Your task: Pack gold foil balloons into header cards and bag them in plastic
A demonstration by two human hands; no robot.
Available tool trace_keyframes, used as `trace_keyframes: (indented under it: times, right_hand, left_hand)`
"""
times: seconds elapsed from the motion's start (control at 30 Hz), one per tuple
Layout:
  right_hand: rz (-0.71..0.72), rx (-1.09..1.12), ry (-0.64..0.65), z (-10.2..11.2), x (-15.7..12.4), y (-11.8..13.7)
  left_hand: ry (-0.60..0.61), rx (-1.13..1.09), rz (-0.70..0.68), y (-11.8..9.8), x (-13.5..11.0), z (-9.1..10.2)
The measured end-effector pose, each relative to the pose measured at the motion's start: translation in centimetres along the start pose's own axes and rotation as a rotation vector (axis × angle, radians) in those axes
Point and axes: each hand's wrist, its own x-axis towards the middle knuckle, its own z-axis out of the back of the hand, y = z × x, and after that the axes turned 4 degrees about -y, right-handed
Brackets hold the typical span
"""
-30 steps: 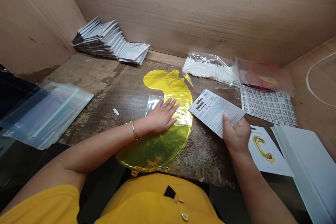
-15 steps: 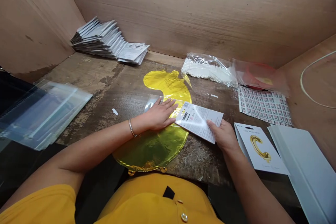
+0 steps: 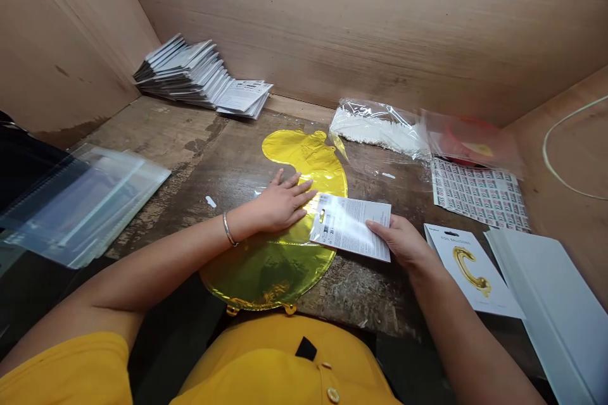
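A flat gold foil balloon (image 3: 270,275) with a curved shape lies on the brown worktable, its lower edge near my body. My left hand (image 3: 285,202) rests on its middle with the fingers spread. Clear plastic film seems to lie under that palm, its outline hard to make out. In my right hand (image 3: 401,237) is a white printed card pack (image 3: 354,224), thumb on top and fingers hidden beneath. The pack's left end, which has a hang hole, overlaps the balloon's right side close to my left fingertips.
Stacked card packs (image 3: 190,76) stand at the back left. Clear plastic sleeves (image 3: 109,202) lie at left. Rightward are a bag of white sticks (image 3: 380,130), a red roll (image 3: 468,139) under plastic, a sticker sheet (image 3: 479,196), a "C" balloon card (image 3: 472,272) and white cards (image 3: 555,297).
My right hand has brought the card pack slightly left and turned it straighter. My left hand has shifted a little left, fingers still spread on the balloon.
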Motion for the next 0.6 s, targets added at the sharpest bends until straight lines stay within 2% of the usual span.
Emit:
trace_keyframes:
  times: [0.13, 0.27, 0.43, 0.6]
  right_hand:
    - [-0.006, -0.042, -0.014, -0.2, 0.0, 0.0]
    - [-0.018, -0.071, 0.076, 0.0, -0.2, 0.1]
    - [-0.01, -0.155, 0.164, 0.5, -0.5, 0.3]
    - [-0.029, -0.141, 0.181, -0.3, -0.5, 1.0]
  left_hand:
    - [0.064, -0.06, -0.018, -0.1, -0.4, -0.6]
    - [0.062, -0.083, -0.04, 0.2, -0.6, -0.9]
    - [0.048, -0.099, -0.069, 0.7, -0.6, -0.7]
    - [0.06, -0.104, -0.105, 0.9, -0.7, -0.1]
